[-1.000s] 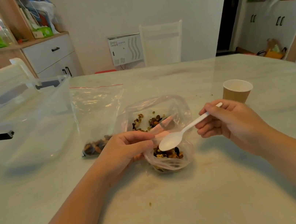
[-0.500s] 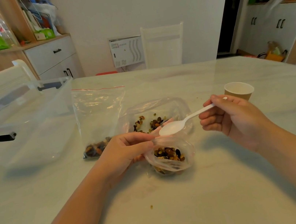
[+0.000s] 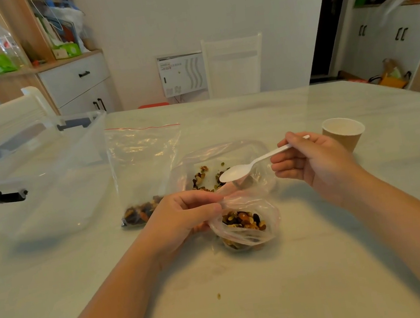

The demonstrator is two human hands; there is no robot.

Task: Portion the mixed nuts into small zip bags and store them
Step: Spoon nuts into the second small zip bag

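My left hand (image 3: 181,214) pinches the rim of a small clear zip bag (image 3: 244,224) and holds its mouth up; mixed nuts fill its bottom. My right hand (image 3: 313,162) grips a white plastic spoon (image 3: 235,172) by the handle. The spoon's bowl looks empty and hovers above a wide clear bag of mixed nuts (image 3: 221,168) just behind the small bag. Another zip bag (image 3: 145,168) with a red seal line lies to the left, with nuts gathered at its near end.
A large clear plastic storage bin (image 3: 41,170) with black latches stands on the left of the pale table (image 3: 250,289). A paper cup (image 3: 344,133) sits right of my right hand. One stray nut (image 3: 218,296) lies near the front. White chairs stand behind.
My right hand lifted the spoon out of the small bag's mouth and carried it up and away, over the wide nut bag. My left hand kept its hold on the small bag.
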